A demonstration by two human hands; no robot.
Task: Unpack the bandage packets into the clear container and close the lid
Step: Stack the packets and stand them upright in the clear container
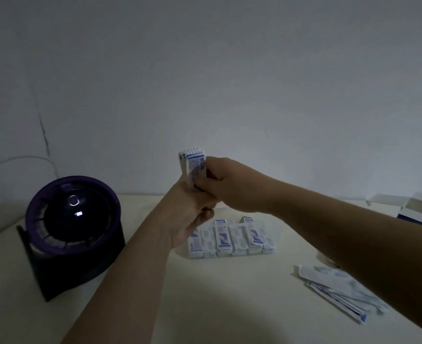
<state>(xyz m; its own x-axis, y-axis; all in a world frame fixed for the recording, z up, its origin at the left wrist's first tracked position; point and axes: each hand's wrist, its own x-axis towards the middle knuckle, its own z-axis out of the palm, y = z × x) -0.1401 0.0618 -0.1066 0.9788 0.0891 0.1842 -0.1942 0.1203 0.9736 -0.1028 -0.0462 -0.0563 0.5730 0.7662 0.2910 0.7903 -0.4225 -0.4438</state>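
Both hands are raised above the table and hold a small stack of white-and-blue bandage packets upright between them. My left hand grips the stack's lower end from below. My right hand pinches it from the right side. Directly beneath them stands the clear container, with several bandage packets lined up in a row inside it. The container's left part is hidden behind my left hand. I cannot make out its lid.
A dark purple round device on a black base stands at the left. An open cardboard box sits at the far right edge. Loose flat bandage wrappers lie at the front right, partly under my right forearm. A white wall rises behind.
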